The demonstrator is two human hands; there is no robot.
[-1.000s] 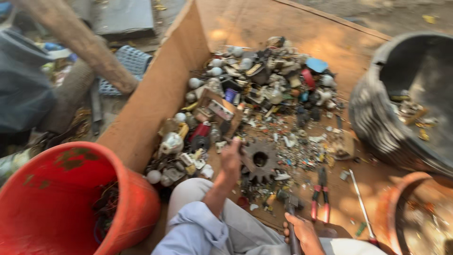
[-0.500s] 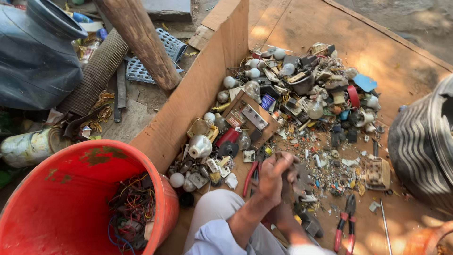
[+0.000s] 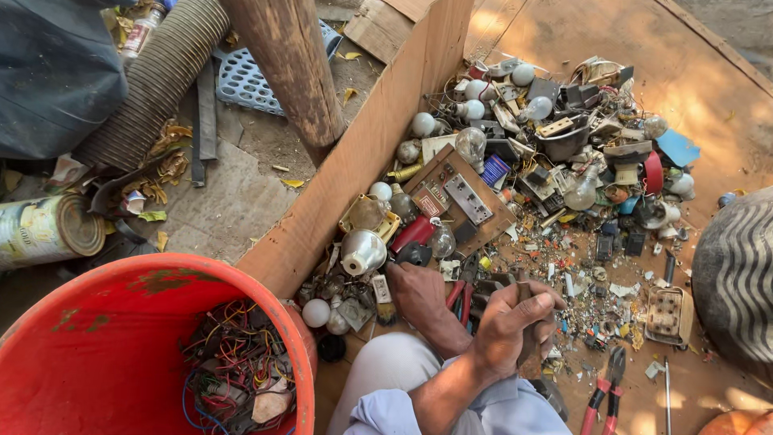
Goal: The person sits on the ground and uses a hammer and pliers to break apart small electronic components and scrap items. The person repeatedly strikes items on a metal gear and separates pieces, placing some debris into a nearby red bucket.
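Note:
My left hand [image 3: 507, 322] is closed around a dark metal part [image 3: 529, 348] just above my knee; its forearm runs up from a light blue sleeve. My right hand [image 3: 419, 294] reaches under that forearm and rests back-up on the scrap. Its fingertips are hidden beside red-handled pliers [image 3: 463, 298] and a black piece [image 3: 415, 254]. Ahead lies a heap of electrical scrap [image 3: 547, 161]: bulbs, switches, sockets and circuit boards. A silvery bulb [image 3: 362, 250] sits just left of my right hand.
The heap lies in a wooden box with a tall left wall [image 3: 362, 161]. At lower left is a red bucket [image 3: 241, 278] holding tangled wires [image 3: 233, 362]. Another pair of red pliers [image 3: 604, 395] lies at lower right, near a dark ribbed basket [image 3: 737, 282]. Wooden post [image 3: 290, 64], corrugated hose [image 3: 153, 80] and tin can [image 3: 48, 229] are outside.
My left hand pulled back from a toothed gear in the heap to my knee, now closed on a dark part. My right hand moved up and left, under the left forearm.

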